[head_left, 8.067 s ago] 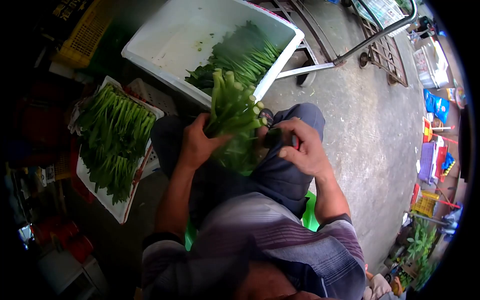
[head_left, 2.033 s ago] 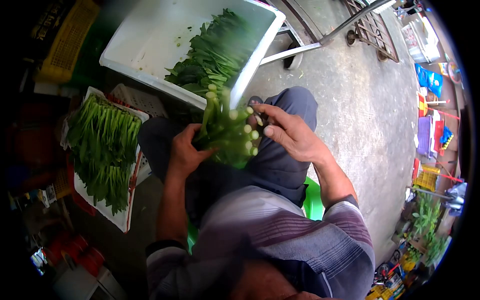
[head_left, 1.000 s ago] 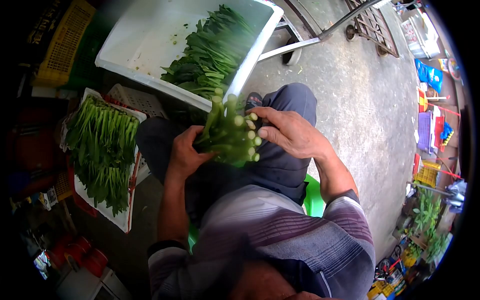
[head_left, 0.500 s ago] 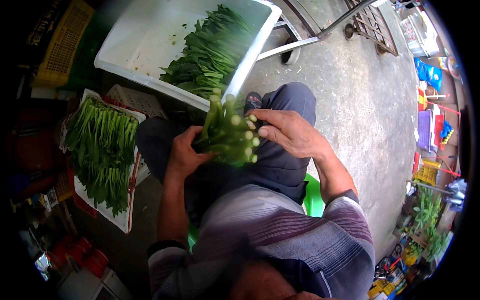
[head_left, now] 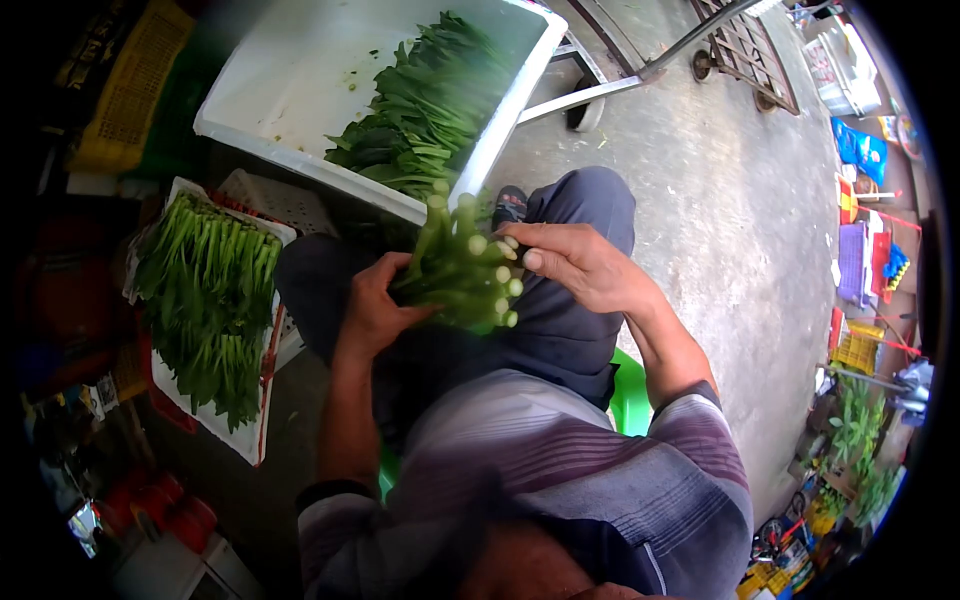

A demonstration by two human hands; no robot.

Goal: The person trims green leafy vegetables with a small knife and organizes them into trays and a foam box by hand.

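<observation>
My left hand (head_left: 378,305) wraps round a bunch of choy sum (head_left: 450,275) above my lap, with the pale cut ends of its stems pointing to the right. At those cut ends, the thumb and forefinger of my right hand (head_left: 575,262) close on a stem; a small dark patch shows by the fingertips, too unclear to name. More leafy greens (head_left: 430,110) lie in a white foam box (head_left: 275,95) in front of me. To the left, rows of greens (head_left: 205,300) lie in a shallow white tray (head_left: 250,440).
I sit on a green plastic stool (head_left: 630,395). A metal-framed cart (head_left: 590,95) stands beside the foam box, and a wheeled trolley (head_left: 750,55) is farther off on the concrete floor (head_left: 720,240). Yellow crates (head_left: 130,80) are stacked at the upper left.
The bunch stays in my left hand at nearly the same spot. My right fingers have shifted slightly at the cut stem ends, and the whole view has moved a little.
</observation>
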